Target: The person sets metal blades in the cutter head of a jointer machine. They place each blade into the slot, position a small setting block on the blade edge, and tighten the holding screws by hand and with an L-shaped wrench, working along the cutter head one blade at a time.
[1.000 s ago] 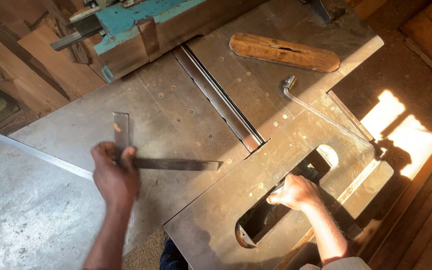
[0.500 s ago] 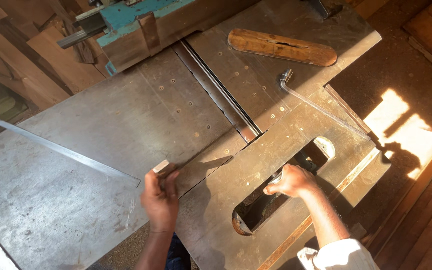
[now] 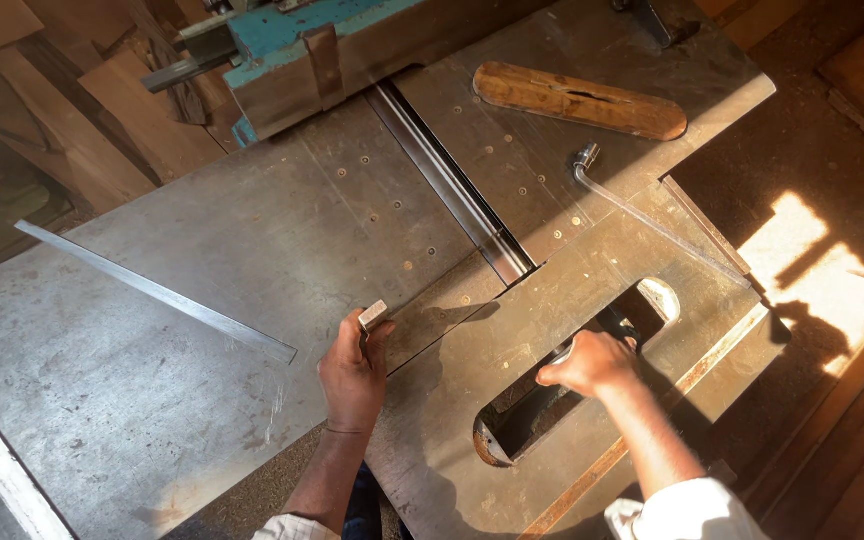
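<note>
Metal square (image 3: 422,312) stands upright in left hand (image 3: 354,372) grip.

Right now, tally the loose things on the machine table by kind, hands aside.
Metal square, held on edge by the left hand: 1
Long steel straightedge: 1
Wooden push block: 1
Bent metal crank wrench: 1
Total: 4

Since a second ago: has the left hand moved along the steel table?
Yes. The left hand has gone from the wide table, near the flat steel bar, toward the right, to the seam by the slotted plate, gripping a metal square.
</note>
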